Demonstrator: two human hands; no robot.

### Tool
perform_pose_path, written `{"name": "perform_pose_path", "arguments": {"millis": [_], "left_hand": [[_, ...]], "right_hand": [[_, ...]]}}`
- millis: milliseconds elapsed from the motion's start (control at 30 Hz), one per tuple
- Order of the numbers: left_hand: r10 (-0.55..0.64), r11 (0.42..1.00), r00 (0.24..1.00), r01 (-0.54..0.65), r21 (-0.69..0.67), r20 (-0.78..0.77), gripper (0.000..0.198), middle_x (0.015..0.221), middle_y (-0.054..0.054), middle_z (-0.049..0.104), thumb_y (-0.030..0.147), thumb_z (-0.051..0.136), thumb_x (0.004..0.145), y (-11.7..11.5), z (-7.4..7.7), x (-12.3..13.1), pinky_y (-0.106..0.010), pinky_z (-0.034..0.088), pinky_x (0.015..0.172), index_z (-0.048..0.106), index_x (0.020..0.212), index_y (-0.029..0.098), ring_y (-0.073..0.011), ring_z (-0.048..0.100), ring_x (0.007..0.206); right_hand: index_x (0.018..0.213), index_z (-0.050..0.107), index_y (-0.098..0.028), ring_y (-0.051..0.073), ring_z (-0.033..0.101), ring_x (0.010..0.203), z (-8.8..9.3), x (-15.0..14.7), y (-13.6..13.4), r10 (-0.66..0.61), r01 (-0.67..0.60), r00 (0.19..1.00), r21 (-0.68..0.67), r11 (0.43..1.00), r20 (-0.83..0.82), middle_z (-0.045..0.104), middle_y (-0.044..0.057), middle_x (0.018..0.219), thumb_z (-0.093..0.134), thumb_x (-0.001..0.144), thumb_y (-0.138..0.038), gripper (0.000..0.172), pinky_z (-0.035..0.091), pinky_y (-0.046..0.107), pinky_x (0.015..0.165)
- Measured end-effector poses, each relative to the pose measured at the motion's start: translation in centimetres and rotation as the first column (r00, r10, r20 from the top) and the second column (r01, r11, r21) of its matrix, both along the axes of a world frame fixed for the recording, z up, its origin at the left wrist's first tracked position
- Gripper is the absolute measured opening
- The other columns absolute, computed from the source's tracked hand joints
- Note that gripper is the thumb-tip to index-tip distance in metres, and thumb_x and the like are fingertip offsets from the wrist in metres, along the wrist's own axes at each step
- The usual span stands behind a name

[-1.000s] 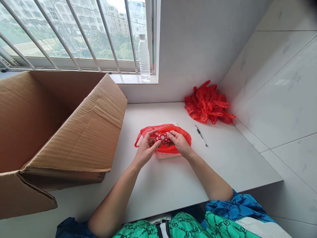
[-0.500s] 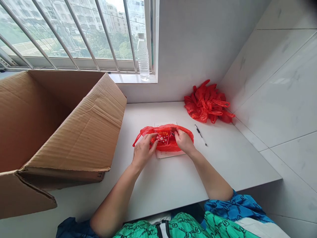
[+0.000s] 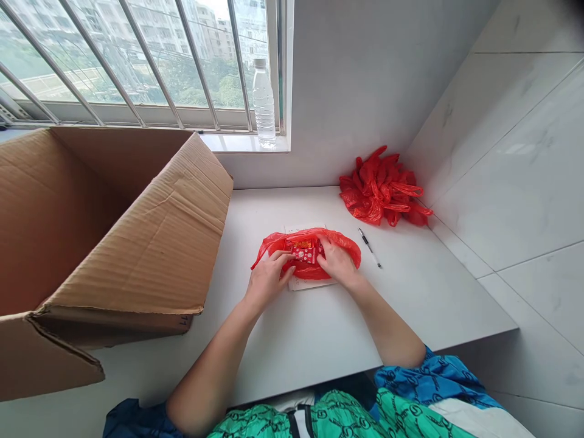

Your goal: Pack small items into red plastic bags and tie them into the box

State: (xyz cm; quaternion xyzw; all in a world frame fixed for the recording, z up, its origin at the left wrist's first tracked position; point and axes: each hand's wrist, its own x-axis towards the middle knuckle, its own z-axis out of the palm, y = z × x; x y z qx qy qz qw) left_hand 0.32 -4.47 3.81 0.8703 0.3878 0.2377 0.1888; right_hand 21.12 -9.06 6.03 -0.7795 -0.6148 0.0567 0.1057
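A red plastic bag (image 3: 314, 271) lies spread open on a white paper or booklet (image 3: 306, 285). Inside the bag's mouth are small red printed packets (image 3: 303, 250). At the bag's left side, my left hand (image 3: 270, 278) rests its fingertips near the packets, thumb apart from the fingers. My right hand (image 3: 338, 261) reaches into the right side of the bag, its fingers partly hidden there at the right end of the packets; whether it grips one cannot be made out.
A large open cardboard box (image 3: 146, 243) stands at the left. Bunched red bags (image 3: 381, 188) lie at the back right, a pen (image 3: 369, 248) right of my right hand. A clear bottle (image 3: 264, 106) stands on the windowsill (image 3: 228, 143).
The red bag has shifted slightly right and its mouth shows more of the packets. My left hand has moved slightly right, and my right hand's fingers have changed position at the packets.
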Motion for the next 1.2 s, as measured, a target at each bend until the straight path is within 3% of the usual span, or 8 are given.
{"name": "perform_pose_path", "arguments": {"millis": [133, 267, 400, 567, 700, 867, 1033, 1200], "left_hand": [[-0.014, 1.000, 1.000, 0.014, 0.006, -0.002, 0.025, 0.128, 0.002, 0.065, 0.032, 0.051, 0.096, 0.0, -0.1, 0.0, -0.029, 0.051, 0.067, 0.064, 0.117, 0.031, -0.0196, 0.067, 0.100], [-0.013, 1.000, 1.000, 0.013, 0.004, -0.029, 0.027, 0.130, 0.002, 0.063, 0.034, 0.050, 0.097, 0.0, -0.4, 0.0, -0.029, 0.052, 0.066, 0.063, 0.120, 0.031, -0.0199, 0.067, 0.100], [-0.022, 1.000, 0.999, 0.023, 0.019, -0.047, 0.028, 0.133, 0.002, 0.061, 0.034, 0.049, 0.097, 0.1, -0.6, 0.0, -0.031, 0.054, 0.071, 0.063, 0.122, 0.032, -0.0199, 0.068, 0.098], [-0.026, 0.999, 0.998, 0.029, 0.034, -0.064, 0.030, 0.134, 0.001, 0.061, 0.035, 0.048, 0.098, 0.1, -0.6, 0.0, -0.030, 0.055, 0.070, 0.063, 0.123, 0.032, -0.0193, 0.069, 0.095], [-0.026, 0.999, 0.998, 0.028, 0.031, -0.057, 0.030, 0.133, 0.001, 0.062, 0.035, 0.049, 0.097, 0.0, -0.3, 0.0, -0.029, 0.055, 0.071, 0.065, 0.122, 0.032, -0.0190, 0.069, 0.095], [-0.029, 1.000, 0.999, 0.029, 0.001, -0.033, 0.030, 0.133, 0.000, 0.062, 0.034, 0.050, 0.096, -0.1, -0.1, 0.0, -0.031, 0.056, 0.073, 0.066, 0.122, 0.032, -0.0199, 0.068, 0.097], [-0.033, 0.999, 0.999, 0.032, -0.007, -0.017, 0.030, 0.131, -0.001, 0.062, 0.033, 0.050, 0.096, -0.2, 0.0, 0.0, -0.030, 0.054, 0.069, 0.066, 0.121, 0.031, -0.0204, 0.067, 0.098], [-0.021, 1.000, 1.000, 0.021, -0.012, -0.003, 0.028, 0.127, 0.000, 0.064, 0.033, 0.050, 0.097, -0.3, 0.3, 0.0, -0.028, 0.051, 0.068, 0.065, 0.120, 0.031, -0.0201, 0.066, 0.101]], "right_hand": [[0.131, 0.059, -0.014, 0.024, 0.070, 0.093, 0.7, 0.1, -0.1, -0.073, 0.071, 0.997, 0.085, 0.994, 0.026, 0.073, 0.011, 0.104, 0.040, 0.093, -0.013, 0.043, 0.052, 0.029, 0.074], [0.101, 0.070, -0.015, 0.026, 0.069, 0.089, 0.3, 0.3, 0.0, -0.052, 0.044, 0.991, 0.073, 0.996, 0.119, 0.073, 0.012, 0.093, 0.041, 0.099, -0.037, 0.036, 0.052, 0.032, 0.076], [0.116, 0.065, -0.014, 0.025, 0.068, 0.095, -0.6, 0.7, 0.7, -0.061, 0.050, 0.977, 0.061, 0.997, 0.204, 0.072, 0.014, 0.105, 0.039, 0.100, -0.026, 0.033, 0.051, 0.031, 0.078], [0.123, 0.059, -0.022, 0.021, 0.069, 0.091, -0.8, 1.0, 1.3, 0.000, -0.002, 0.992, 0.017, 1.000, 0.125, 0.070, 0.008, 0.117, 0.047, 0.097, -0.025, 0.029, 0.048, 0.027, 0.062], [0.134, 0.053, -0.020, 0.021, 0.071, 0.080, -0.2, 0.6, 1.1, -0.077, 0.082, 0.989, -0.032, 0.996, 0.126, 0.074, 0.008, 0.096, 0.041, 0.101, -0.030, 0.036, 0.048, 0.026, 0.062], [0.136, 0.053, -0.014, 0.022, 0.072, 0.077, 0.5, 0.3, 0.7, -0.093, 0.087, 0.991, 0.071, 0.994, 0.092, 0.075, 0.010, 0.085, 0.034, 0.103, -0.032, 0.042, 0.049, 0.027, 0.063], [0.107, 0.068, -0.016, 0.024, 0.070, 0.071, 0.7, 0.1, 0.1, -0.020, 0.025, 0.999, 0.187, 0.982, -0.025, 0.073, 0.009, 0.078, 0.039, 0.101, -0.037, 0.036, 0.049, 0.030, 0.062], [0.081, 0.066, -0.020, 0.020, 0.061, 0.057, 1.3, -1.0, -0.8, 0.078, -0.001, 0.971, 0.321, 0.947, -0.225, 0.065, 0.005, 0.065, 0.039, 0.100, -0.044, 0.041, 0.047, 0.031, 0.058]]}}
